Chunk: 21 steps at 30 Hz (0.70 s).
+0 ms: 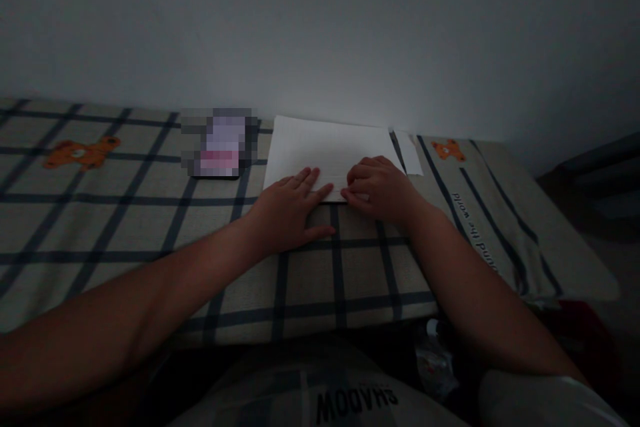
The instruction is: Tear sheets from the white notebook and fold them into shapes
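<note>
A white sheet of paper [330,143] lies flat on the checked tablecloth, close to the wall. My left hand [287,211] rests palm down over its near left corner, fingers spread and the thumb out on the cloth. At the near edge, right of the middle, my right hand [384,190] is closed, with curled fingers and the thumb and forefinger pinching at the paper's edge. Its fingers cover part of the sheet's right side. Just beyond that side lies a narrow white paper strip [410,153], apart from the sheet by a dark gap.
To the left lies a phone-like device [225,143], blurred by pixels. The tablecloth [150,227] has dark stripes and orange bear prints. A pale wall [320,33] stands behind the table. Below its front edge, a clear plastic bottle or wrapper [435,363] shows dimly.
</note>
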### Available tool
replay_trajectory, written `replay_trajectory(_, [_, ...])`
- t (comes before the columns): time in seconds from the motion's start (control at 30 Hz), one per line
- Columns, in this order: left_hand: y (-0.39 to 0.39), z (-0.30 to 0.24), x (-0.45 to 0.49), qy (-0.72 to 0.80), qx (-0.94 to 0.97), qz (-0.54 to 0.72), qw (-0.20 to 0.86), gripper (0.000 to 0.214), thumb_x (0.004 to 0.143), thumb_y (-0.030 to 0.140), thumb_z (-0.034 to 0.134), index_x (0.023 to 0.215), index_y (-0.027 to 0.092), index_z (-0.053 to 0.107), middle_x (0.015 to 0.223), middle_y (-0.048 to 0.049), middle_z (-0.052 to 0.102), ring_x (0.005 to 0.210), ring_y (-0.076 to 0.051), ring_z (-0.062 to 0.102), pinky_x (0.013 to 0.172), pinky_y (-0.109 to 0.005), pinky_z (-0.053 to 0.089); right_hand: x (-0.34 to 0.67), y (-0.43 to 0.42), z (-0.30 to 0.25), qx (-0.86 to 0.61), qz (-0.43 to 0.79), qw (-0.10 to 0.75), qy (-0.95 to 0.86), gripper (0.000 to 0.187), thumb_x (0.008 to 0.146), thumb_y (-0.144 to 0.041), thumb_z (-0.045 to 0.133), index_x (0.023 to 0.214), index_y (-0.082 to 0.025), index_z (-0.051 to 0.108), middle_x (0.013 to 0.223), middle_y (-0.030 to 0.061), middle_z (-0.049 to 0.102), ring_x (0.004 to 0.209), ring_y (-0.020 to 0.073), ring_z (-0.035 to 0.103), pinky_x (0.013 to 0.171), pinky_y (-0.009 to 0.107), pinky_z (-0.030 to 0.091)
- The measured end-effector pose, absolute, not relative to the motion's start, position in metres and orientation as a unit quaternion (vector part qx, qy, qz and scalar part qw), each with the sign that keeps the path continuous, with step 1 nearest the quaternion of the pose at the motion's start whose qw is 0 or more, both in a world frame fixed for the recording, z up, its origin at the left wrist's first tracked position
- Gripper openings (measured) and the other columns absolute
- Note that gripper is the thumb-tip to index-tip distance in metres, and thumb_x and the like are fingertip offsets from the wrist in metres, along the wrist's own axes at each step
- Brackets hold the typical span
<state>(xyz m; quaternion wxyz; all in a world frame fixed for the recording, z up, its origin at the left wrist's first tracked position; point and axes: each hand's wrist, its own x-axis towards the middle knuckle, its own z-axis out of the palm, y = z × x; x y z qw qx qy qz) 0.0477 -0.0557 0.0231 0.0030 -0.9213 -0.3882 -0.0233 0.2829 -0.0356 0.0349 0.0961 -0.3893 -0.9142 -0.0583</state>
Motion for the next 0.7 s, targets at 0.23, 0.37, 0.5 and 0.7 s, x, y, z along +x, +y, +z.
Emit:
replay_trajectory(0.23, [-0.055, 0.021, 0.048, -0.386, -0.922, -0.026, 0.006, 0.084, 0.093, 0.072, 0.043, 0.156, 0.016, 0.04, 0.163, -0.023, 0.031, 0.151, -0.035, 0.031, 0.12, -0.046, 0.03, 0.296, -0.031, 0.038, -0.41, -0.042, 0.08, -0.908, 0.031, 0.096, -0.031, 0.055, 0.077, -0.019, 0.076, 0.091, 0.0061, 0.075, 0.09, 0.0216, 0.061, 0.085, 0.037, 0.039])
replay_trajectory(0.37, [-0.055, 0.021, 0.048, -0.388, -0.921, -0.026, 0.005, 0.085, 0.092, 0.072, 0.043, 0.156, 0.016, 0.039, 0.163, -0.0227, 0.031, 0.151, -0.035, 0.031, 0.12, -0.045, 0.03, 0.301, -0.029, 0.038, -0.412, -0.045, 0.07, -0.907, 0.034, 0.097, -0.03, 0.054, 0.073, -0.019, 0.075, 0.087, 0.0063, 0.074, 0.087, 0.0212, 0.06, 0.083, 0.037, 0.038])
replay_trajectory(0.5, [-0.055, 0.02, 0.048, -0.388, -0.921, -0.027, 0.003, 0.085, 0.092, 0.072, 0.044, 0.156, 0.016, 0.039, 0.163, -0.0224, 0.031, 0.152, -0.035, 0.031, 0.121, -0.045, 0.029, 0.302, -0.029, 0.038, -0.408, -0.055, 0.064, -0.909, 0.037, 0.097, -0.03, 0.053, 0.069, -0.018, 0.074, 0.084, 0.0072, 0.073, 0.084, 0.021, 0.06, 0.081, 0.037, 0.037])
replay_trajectory(0.7, [-0.055, 0.019, 0.047, -0.391, -0.92, -0.023, 0.006, 0.086, 0.092, 0.074, 0.042, 0.157, 0.018, 0.037, 0.164, -0.0207, 0.03, 0.152, -0.034, 0.03, 0.121, -0.044, 0.028, 0.302, -0.03, 0.037, -0.416, -0.068, 0.057, -0.905, 0.038, 0.097, -0.031, 0.052, 0.068, -0.019, 0.073, 0.081, 0.0066, 0.072, 0.082, 0.0204, 0.058, 0.081, 0.037, 0.038])
